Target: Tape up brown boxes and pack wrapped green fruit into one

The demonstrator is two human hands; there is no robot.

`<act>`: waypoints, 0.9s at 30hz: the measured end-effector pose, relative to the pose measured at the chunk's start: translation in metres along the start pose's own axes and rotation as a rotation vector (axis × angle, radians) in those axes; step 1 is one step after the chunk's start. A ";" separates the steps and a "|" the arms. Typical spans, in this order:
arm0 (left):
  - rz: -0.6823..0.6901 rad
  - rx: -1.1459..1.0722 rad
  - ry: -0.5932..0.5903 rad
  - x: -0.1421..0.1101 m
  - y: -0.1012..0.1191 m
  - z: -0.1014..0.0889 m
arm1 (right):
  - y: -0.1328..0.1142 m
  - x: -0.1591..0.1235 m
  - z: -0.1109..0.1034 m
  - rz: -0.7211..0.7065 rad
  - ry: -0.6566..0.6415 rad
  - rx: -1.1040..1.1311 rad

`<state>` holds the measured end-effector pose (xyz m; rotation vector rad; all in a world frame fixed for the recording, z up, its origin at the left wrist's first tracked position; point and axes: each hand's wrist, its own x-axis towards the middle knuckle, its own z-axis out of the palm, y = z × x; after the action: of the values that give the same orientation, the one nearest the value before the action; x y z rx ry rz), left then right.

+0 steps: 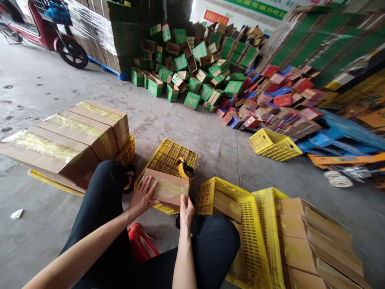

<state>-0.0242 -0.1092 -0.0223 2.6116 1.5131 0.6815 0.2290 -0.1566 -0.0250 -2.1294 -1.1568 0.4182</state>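
A small cardboard box with clear yellowish tape along its top lies on an upturned yellow crate between my knees. My left hand rests flat on the box's left end, fingers spread. At the near right corner, my right hand grips the box, thumb on top and the other fingers mostly hidden. A yellow-and-black tape dispenser sits on the crate just beyond the box.
Taped cartons stand at my left. On my right are a yellow basket with boxes inside and open cartons. Piles of green boxes and red-blue boxes lie ahead, near a blue pallet jack.
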 end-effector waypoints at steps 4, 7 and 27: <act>-0.008 -0.003 -0.001 -0.001 0.001 0.000 | 0.001 0.007 0.006 0.029 0.032 0.002; -0.004 -0.006 -0.011 -0.003 0.002 0.001 | 0.004 0.007 0.009 0.060 0.059 0.004; -0.016 -0.026 -0.023 0.006 0.001 0.000 | -0.079 -0.039 0.026 -0.450 -0.121 -0.515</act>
<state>-0.0209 -0.1051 -0.0202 2.5766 1.5077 0.6626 0.1443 -0.1480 0.0088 -2.1781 -1.9219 0.0393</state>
